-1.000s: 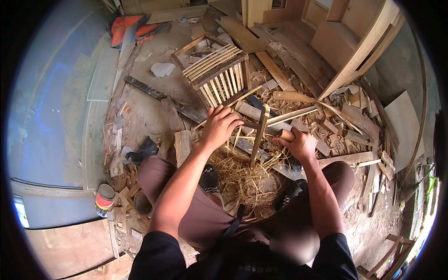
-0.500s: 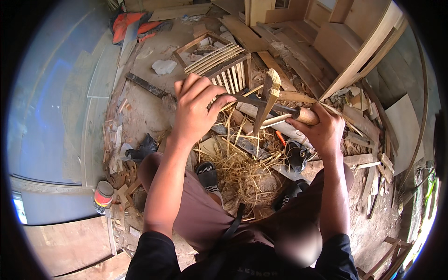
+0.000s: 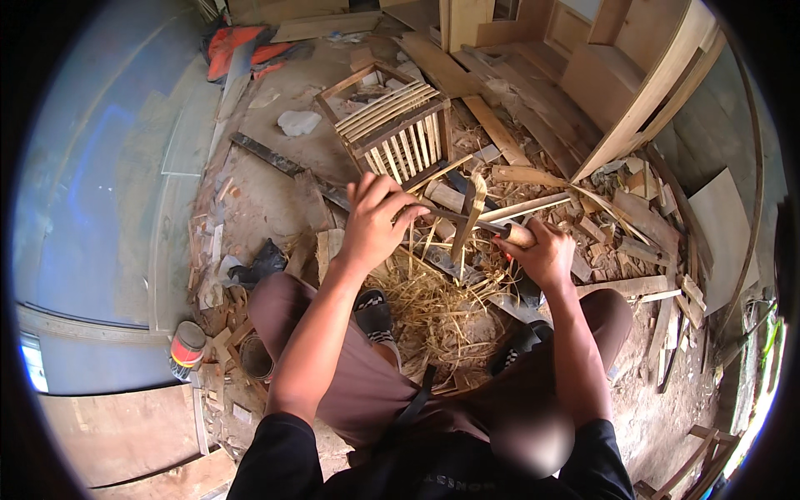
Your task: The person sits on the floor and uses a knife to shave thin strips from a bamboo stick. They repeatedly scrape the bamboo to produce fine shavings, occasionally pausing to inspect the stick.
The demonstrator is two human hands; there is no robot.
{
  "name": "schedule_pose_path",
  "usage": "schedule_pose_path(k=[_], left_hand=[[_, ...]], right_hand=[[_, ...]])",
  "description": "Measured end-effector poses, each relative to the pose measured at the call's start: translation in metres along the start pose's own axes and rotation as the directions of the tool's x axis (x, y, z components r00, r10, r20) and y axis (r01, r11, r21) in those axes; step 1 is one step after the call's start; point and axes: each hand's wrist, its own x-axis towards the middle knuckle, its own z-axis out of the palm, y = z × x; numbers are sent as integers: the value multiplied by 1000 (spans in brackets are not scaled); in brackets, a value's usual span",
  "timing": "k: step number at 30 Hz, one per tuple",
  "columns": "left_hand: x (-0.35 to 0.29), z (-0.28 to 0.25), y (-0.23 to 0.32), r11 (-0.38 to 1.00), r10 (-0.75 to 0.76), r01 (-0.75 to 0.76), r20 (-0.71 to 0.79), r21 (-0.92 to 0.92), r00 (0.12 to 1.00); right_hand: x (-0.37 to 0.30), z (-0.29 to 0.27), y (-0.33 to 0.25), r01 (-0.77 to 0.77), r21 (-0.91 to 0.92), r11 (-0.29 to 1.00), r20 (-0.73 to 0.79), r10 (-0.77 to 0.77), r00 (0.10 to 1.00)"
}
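Note:
Between my two hands lies a long knife, its dark blade (image 3: 448, 217) running from left to right. My right hand (image 3: 547, 258) is closed around its thick round wooden handle (image 3: 518, 236). My left hand (image 3: 375, 227) pinches the blade's other end between thumb and fingers. A pale, split-looking piece of wood or bamboo (image 3: 473, 202) sits across the middle of the blade, tilted upright; how deep the blade goes into it I cannot tell. Below is a heap of thin shavings (image 3: 437, 321) between my sandalled feet.
A slatted wooden crate (image 3: 398, 125) stands ahead. Planks and offcuts (image 3: 629, 229) litter the right side, beside a wooden cabinet frame (image 3: 617, 67). A paint tin (image 3: 188, 340) and a black plastic bag (image 3: 260, 260) lie to the left. Glass-like panels (image 3: 100, 192) line the left edge.
Both hands have come down and closer together, bringing the knife and the pale piece lower, nearer the shavings. The grips look the same.

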Motion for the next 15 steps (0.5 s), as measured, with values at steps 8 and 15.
schedule_pose_path(k=[8,15], left_hand=[[50,-63,24,999,8,-2,-113,49,994],[-21,39,-9,1000,-8,9,66,-11,998]], right_hand=[[51,-53,-29,81,-42,996,-48,-83,995],[-22,22,23,-55,-65,996,112,62,992]])
